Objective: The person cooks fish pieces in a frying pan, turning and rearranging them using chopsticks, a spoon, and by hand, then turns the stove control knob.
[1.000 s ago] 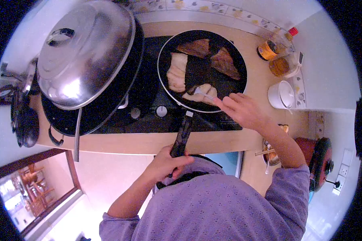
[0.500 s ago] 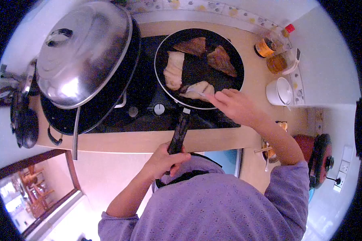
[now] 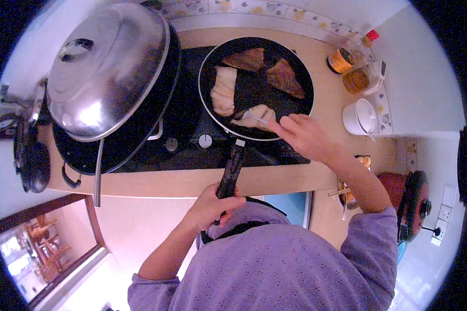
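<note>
My left hand (image 3: pixel 214 208) is wrapped round the black handle (image 3: pixel 230 171) of a frying pan (image 3: pixel 254 93) on the stove. Four fillet-like pieces lie apart in it: two browned pieces (image 3: pixel 245 59) at the back, a pale piece (image 3: pixel 223 90) at the left and a pale piece with dark marks (image 3: pixel 259 116) at the front. Over the pan's front right rim, my right hand (image 3: pixel 302 136) pinches a slim, light-coloured utensil (image 3: pixel 255 118). Its far end touches the front pale piece; its exact kind is unclear.
A large wok with a domed metal lid (image 3: pixel 109 67) stands left of the pan, a long handle (image 3: pixel 98 176) jutting over the counter edge. Jars (image 3: pixel 341 61), a white bowl (image 3: pixel 359 117) and a bowl of food (image 3: pixel 349 199) are at the right. A stove knob (image 3: pixel 205 140) sits in front.
Very little differs. The utensil's end and the right hand have shifted slightly over the front pale piece; the left hand keeps its hold on the pan handle.
</note>
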